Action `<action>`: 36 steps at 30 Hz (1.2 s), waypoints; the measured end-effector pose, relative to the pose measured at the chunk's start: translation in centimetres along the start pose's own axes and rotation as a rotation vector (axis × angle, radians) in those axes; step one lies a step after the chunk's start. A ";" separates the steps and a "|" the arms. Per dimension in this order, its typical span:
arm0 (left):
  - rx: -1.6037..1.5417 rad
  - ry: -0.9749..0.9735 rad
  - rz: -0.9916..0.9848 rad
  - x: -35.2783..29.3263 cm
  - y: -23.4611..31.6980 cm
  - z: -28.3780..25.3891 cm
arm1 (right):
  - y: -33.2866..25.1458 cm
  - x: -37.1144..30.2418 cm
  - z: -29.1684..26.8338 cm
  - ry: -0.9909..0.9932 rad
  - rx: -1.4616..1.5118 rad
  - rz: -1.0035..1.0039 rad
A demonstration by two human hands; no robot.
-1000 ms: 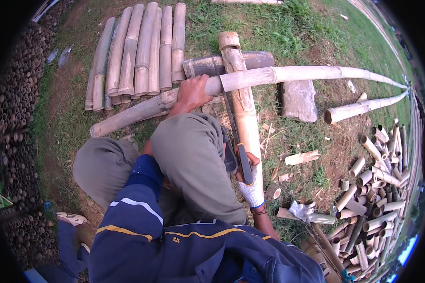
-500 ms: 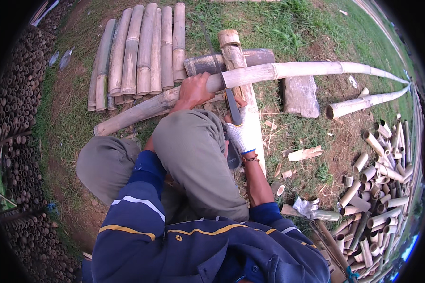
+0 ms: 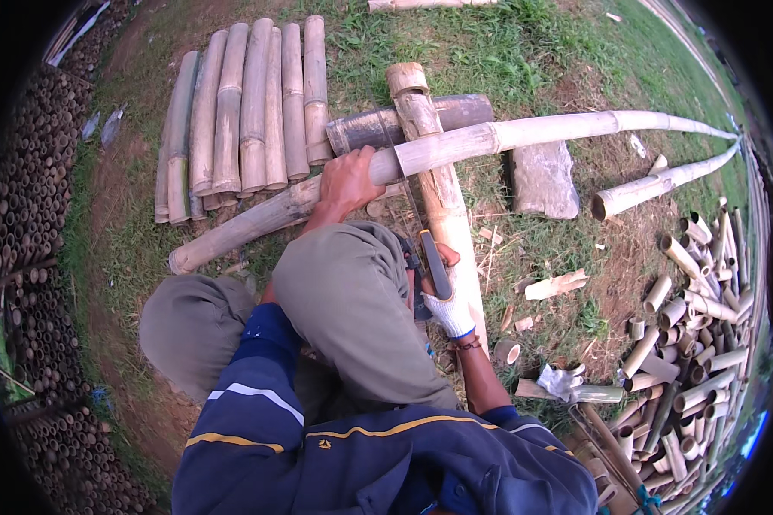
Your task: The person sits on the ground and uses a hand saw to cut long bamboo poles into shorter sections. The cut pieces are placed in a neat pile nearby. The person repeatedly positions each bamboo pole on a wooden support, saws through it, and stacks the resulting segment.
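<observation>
A long pale bamboo pole (image 3: 455,146) lies across in front of my knees, over a notched bamboo support (image 3: 442,206) and a short dark bamboo piece (image 3: 365,132). My bare left hand (image 3: 347,182) wraps round the pole, just left of the cut place. In my right hand (image 3: 455,300), which wears a white fingerless glove, is the dark handle of a hand saw (image 3: 436,264). Its thin blade runs away from me and meets the pole beside my left hand. How deep the blade sits in the bamboo, I cannot tell.
Several cut bamboo lengths (image 3: 253,112) lie side by side at the far left. A grey stone block (image 3: 545,178) sits right of the support. Short bamboo offcuts (image 3: 687,343) are heaped at the right, and stacked bamboo (image 3: 39,215) lines the left edge.
My right hand has drawn the saw back toward me, so more of the blade shows on my side of the pole. My left hand keeps its hold on the pole.
</observation>
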State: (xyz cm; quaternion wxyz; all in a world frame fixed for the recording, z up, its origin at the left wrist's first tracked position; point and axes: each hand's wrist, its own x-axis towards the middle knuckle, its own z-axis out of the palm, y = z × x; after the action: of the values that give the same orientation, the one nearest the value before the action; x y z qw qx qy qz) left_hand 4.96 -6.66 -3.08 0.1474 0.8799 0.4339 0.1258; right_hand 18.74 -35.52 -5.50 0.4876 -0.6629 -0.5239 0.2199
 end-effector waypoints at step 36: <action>-0.053 -0.073 -0.043 -0.3 -0.9 -0.3 | -7.5 -13.5 -7.8 -0.053 0.045 0.227</action>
State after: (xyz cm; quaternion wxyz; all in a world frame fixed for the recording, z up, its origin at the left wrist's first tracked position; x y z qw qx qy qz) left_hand 4.06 -6.31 -3.20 0.1891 0.8700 0.4438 0.1021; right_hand 16.63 -51.23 1.49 0.4603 -0.7009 -0.4531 0.3027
